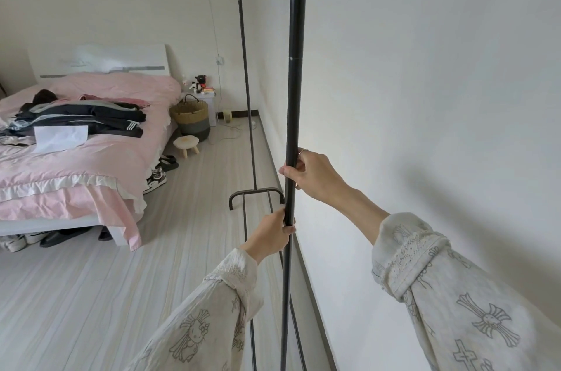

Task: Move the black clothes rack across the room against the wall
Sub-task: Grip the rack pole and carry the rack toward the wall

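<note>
The black clothes rack (295,67) stands empty, lengthwise beside the white wall (425,97) on my right. Its near upright pole runs from the top of the view to the bottom. The far upright (246,82) and the curved far foot (255,193) sit further along the wall. My right hand (309,173) is closed around the near pole at about mid height. Just below it, my left hand (273,232) grips the same pole. Two thin bottom rails run along the floor between the feet.
A bed (91,158) with pink bedding and a pile of dark clothes fills the left. Shoes lie beside and under it. A small wooden stool (186,144), a woven basket (190,120) and a white nightstand stand at the far end. Pale plank floor lies between bed and rack.
</note>
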Available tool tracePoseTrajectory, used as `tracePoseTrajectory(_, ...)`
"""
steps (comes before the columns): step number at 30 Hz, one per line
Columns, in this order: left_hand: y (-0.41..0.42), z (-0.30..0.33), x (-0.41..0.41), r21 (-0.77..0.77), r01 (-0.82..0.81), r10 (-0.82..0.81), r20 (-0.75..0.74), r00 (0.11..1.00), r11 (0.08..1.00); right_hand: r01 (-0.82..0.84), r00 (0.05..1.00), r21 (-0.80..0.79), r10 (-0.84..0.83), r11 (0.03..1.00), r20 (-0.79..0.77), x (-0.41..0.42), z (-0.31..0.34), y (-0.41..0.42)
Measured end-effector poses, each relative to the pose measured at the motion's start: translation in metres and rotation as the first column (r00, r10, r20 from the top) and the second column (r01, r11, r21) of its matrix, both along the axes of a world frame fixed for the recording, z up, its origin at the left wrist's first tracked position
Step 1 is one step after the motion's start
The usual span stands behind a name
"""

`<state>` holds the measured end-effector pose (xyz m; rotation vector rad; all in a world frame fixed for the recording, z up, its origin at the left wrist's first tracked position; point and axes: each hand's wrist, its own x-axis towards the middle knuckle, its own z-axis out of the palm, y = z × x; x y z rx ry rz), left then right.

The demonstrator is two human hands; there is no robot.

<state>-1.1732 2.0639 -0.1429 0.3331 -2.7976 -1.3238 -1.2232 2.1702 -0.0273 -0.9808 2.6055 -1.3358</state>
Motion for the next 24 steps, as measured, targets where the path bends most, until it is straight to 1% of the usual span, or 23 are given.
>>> tracePoseTrajectory(6, -0.067, -0.001, -0.096, 0.0, 0.029, -0.029, -0.011, 1.0, 1.0, 0.022, 1.0, 0.021, -0.022, 1.0, -0.001, -0.095, 0.001, -0.065)
tracePoseTrajectory(14, -0.138, 0.006, -0.209, 0.03, 0.003, -0.004, 0.006, 1.0, 1.0, 0.009, 1.0, 0.022, -0.009, 1.0, 0.002, -0.213, 0.002, -0.14)
tracePoseTrajectory(16, -0.156, 0.005, -0.245, 0.029, -0.014, 0.013, 0.016, 1.0, 0.999, -0.009, 1.0, 0.025, 0.009, 1.0, -0.007, -0.251, 0.001, -0.161)
tracePoseTrajectory(18, -0.169, 0.006, -0.263, 0.023, -0.036, 0.035, 0.027, 0.999, 0.999, -0.011, 1.0, 0.037, 0.012, 0.999, -0.028, -0.27, 0.002, -0.174)
tracePoseTrajectory(21, -0.189, 0.005, -0.309, 0.003, -0.101, 0.101, 0.015, 0.995, 0.995, -0.032, 0.997, 0.056, 0.036, 0.998, -0.063, -0.321, 0.002, -0.2)
tracePoseTrajectory(24, -0.207, 0.006, -0.354, -0.005, -0.154, 0.154, 0.03, 0.988, 0.988, -0.051, 0.996, 0.087, 0.057, 0.995, -0.063, -0.368, 0.005, -0.223)
